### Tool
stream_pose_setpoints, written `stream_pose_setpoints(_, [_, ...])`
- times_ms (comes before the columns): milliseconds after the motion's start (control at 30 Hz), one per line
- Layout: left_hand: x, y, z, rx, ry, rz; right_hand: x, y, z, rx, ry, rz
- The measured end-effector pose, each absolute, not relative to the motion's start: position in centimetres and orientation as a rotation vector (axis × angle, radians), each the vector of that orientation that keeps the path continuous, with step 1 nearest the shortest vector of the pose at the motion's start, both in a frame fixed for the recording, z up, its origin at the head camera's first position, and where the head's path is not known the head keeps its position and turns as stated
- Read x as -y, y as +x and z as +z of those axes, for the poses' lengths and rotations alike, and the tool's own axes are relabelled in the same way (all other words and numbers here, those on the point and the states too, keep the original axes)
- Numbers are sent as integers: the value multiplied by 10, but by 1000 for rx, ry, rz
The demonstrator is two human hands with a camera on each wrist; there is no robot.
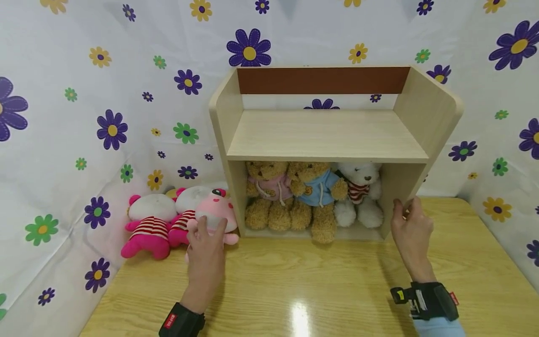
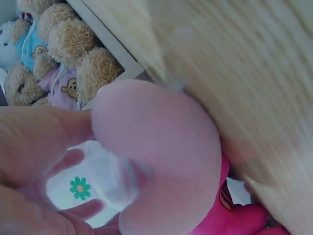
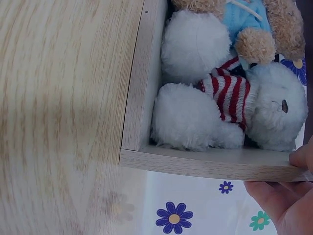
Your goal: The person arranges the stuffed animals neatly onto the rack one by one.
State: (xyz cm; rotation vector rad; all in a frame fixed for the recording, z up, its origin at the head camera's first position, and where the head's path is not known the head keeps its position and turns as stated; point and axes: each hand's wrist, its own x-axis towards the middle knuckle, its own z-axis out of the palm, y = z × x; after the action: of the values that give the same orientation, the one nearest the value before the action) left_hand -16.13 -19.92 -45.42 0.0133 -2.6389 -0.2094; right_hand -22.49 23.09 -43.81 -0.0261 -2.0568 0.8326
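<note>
My left hand (image 1: 206, 257) is at a light pink plush toy (image 1: 219, 210) with a grey face, left of the shelf. In the left wrist view, the thumb and fingers curve about the pale pink body (image 2: 161, 137) of that toy. My right hand (image 1: 412, 229) grips the front edge of the right side panel of a light wooden shelf (image 1: 328, 135). The right wrist view shows the thumb and fingers on either side of this panel (image 3: 215, 165). Beside it, inside the lower compartment, sits a white bear (image 3: 195, 117) in a red-striped top.
Two brown bears, one in a pink hoodie (image 1: 271, 187) and one in a blue hoodie (image 1: 322, 187), sit by the white bear. Two magenta plush toys with striped tops (image 1: 151, 227) lean against the flowered cloth (image 1: 139, 93). The wooden table (image 1: 294, 281) carries everything.
</note>
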Motion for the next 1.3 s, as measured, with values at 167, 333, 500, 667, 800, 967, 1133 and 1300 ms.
stream_pose_setpoints(167, [200, -165, -454, 2681, -59, -91, -231, -226, -437, 2058, -26, 843])
stream_pose_setpoints(333, [205, -172, -449, 2738, -92, 13, -231, -227, -438, 2057, -23, 841])
stream_pose_setpoints(500, [212, -184, -440, 2735, -120, -14, -232, -227, -438, 2057, -20, 836])
stream_pose_setpoints(667, [217, -192, -433, 2805, -149, -84, -232, -227, -438, 2049, -28, 824])
stream_pose_setpoints(800, [218, -198, -430, 2859, -160, -92, -232, -227, -438, 2049, -28, 814])
stream_pose_setpoints(967, [217, -202, -432, 2822, -180, -107, -231, -226, -438, 2053, -33, 816])
stream_pose_setpoints(1133, [217, -197, -437, 2778, -114, -212, -230, -225, -438, 2062, -22, 831])
stream_pose_setpoints(1300, [219, -188, -441, 2743, -40, -396, -230, -224, -439, 2061, -22, 822])
